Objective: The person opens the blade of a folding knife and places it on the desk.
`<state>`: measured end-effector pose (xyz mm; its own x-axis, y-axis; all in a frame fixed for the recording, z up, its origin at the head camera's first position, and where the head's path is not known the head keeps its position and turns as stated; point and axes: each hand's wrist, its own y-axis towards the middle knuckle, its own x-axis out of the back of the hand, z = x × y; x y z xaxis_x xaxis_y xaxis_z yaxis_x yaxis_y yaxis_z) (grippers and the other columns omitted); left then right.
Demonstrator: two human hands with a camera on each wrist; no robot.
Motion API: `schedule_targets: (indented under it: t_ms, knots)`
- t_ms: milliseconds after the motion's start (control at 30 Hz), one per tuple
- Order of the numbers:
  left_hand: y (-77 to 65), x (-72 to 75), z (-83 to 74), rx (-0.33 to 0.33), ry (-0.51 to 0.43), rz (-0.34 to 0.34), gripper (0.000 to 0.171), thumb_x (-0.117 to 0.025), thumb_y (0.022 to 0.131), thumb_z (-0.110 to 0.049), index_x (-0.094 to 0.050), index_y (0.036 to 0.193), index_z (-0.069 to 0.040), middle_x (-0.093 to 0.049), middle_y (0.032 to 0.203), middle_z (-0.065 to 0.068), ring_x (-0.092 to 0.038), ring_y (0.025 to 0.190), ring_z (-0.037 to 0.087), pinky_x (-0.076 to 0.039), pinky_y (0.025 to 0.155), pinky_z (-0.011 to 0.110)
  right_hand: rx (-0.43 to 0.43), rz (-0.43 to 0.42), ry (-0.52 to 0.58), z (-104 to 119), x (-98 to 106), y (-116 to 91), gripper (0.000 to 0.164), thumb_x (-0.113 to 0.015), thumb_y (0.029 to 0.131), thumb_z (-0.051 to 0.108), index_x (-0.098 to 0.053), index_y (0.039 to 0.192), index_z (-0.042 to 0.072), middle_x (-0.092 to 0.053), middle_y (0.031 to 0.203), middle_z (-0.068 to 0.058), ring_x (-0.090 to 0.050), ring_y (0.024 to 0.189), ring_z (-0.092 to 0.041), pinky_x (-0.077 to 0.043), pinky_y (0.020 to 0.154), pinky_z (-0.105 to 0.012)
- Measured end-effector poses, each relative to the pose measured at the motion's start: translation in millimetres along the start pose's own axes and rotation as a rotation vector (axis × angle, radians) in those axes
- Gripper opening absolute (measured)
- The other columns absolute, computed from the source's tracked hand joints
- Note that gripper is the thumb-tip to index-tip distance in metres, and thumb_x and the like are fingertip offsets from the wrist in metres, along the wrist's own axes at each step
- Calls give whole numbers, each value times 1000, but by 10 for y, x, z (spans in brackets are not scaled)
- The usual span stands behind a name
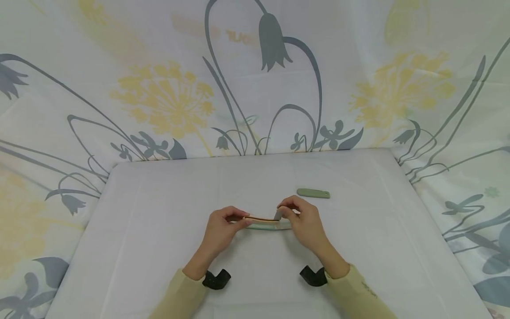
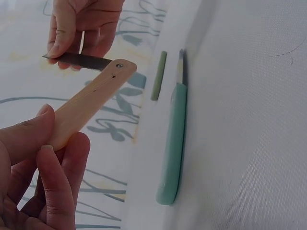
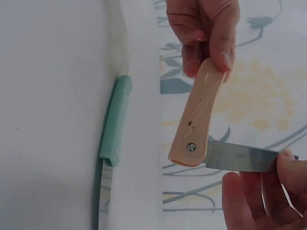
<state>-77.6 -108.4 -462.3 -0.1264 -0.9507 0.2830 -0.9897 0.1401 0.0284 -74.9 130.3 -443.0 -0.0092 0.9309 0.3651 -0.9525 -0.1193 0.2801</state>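
A folding knife (image 3: 196, 112) with a peach-coloured handle is held up above the table, its metal blade (image 3: 240, 156) swung out at roughly a right angle from the handle. My left hand (image 1: 223, 228) pinches the end of the handle between thumb and fingers. The blade's tip is pinched by my right hand (image 1: 306, 223). Below and on the near side of the folding knife, a teal-handled knife (image 2: 173, 143) lies on the table, its blade bare and pointing right. Neither hand touches that one.
A slim green piece (image 1: 313, 193) with a small hole at one end lies on the white table (image 1: 167, 190) behind my right hand. Floral cloth (image 1: 338, 66) stands along the back and both sides. A black wrist-camera piece (image 1: 217, 280) sits under each wrist.
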Motion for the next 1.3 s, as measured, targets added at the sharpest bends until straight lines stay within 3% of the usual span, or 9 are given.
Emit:
schedule_targets:
  t_ms: [200, 333, 567, 700, 933, 1133, 1300]
  knots:
    - [1, 48, 10, 20, -37, -18, 12, -83, 81, -9, -78, 91, -13, -73, 91, 0, -68, 81, 16, -50, 62, 24, -101, 7, 195, -23, 55, -2, 6, -66, 95, 2, -65, 100, -1, -67, 99, -13, -68, 96, -27, -58, 77, -32]
    - [9, 71, 20, 23, -74, -13, 11, -82, 83, -8, -77, 93, -10, -72, 93, 3, -68, 81, 17, -53, 64, 25, -167, 24, 340, -35, 87, 0, 10, -62, 97, 0, -61, 104, -7, -62, 104, -20, -66, 97, -24, -57, 81, -36]
    - [26, 88, 23, 80, -164, -11, 14, -81, 83, -6, -74, 95, -4, -71, 97, 8, -68, 83, 15, -54, 67, 26, -250, -11, 538, -53, 123, -5, 15, -56, 100, 0, -54, 109, -12, -61, 104, -13, -67, 100, -19, -55, 85, -40]
    - [26, 86, 24, 119, -197, 2, 16, -80, 84, -7, -73, 98, -1, -72, 93, 10, -66, 79, 21, -51, 66, 26, -292, -59, 631, -80, 128, -11, 9, -52, 102, -3, -53, 108, -10, -60, 103, -12, -67, 99, -20, -55, 86, -41]
    - [29, 61, 41, 141, -208, 29, 16, -78, 87, -7, -70, 99, -1, -74, 88, 9, -66, 80, 29, -49, 66, 26, -281, -132, 830, -82, 123, -27, 7, -55, 102, 5, -60, 99, 9, -63, 100, -5, -67, 95, -17, -54, 86, -41]
    - [36, 37, 43, 148, -197, 51, 15, -77, 87, -7, -69, 99, -2, -74, 90, 10, -68, 82, 29, -50, 66, 24, -230, -156, 985, -79, 122, -37, 10, -54, 102, 6, -63, 101, 10, -67, 99, -5, -67, 95, -17, -55, 85, -39]
    - [33, 18, 9, 183, -177, 74, 15, -75, 88, -4, -69, 101, -1, -75, 92, 11, -68, 86, 35, -49, 66, 24, -226, -161, 1042, -78, 119, -43, 9, -54, 102, 8, -62, 100, 10, -66, 100, -6, -67, 95, -17, -55, 85, -38]
